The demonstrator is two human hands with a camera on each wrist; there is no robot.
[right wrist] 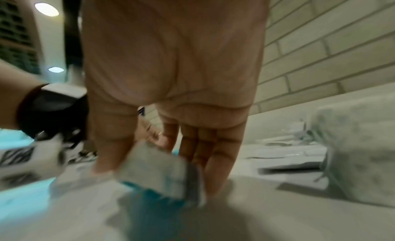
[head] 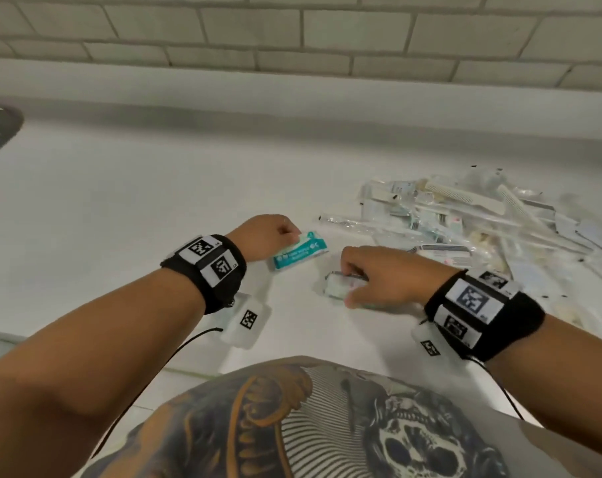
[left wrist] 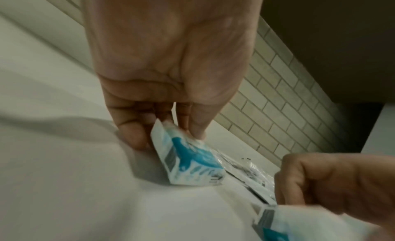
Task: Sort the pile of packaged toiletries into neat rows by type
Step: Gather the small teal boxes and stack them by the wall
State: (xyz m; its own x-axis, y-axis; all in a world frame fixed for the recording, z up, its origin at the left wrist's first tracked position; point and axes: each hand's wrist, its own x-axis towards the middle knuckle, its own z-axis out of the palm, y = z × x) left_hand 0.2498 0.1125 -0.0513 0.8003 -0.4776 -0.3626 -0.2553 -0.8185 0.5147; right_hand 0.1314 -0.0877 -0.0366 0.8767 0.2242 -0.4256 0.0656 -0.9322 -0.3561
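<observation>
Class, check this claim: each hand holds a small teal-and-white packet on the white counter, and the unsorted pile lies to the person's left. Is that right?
Not quite. The pile lies to the person's right, as the head view shows. The rest stands: left hand and right hand each hold a packet.

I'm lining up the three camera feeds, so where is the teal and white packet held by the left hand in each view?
Head: teal and white packet at centre, pinched by the left hand.
Left wrist: packet just below centre, at the fingertips.
Right wrist: blurred teal at the far left edge; cannot tell if it is this packet.
Shared landmark: the brick-tile wall.
</observation>
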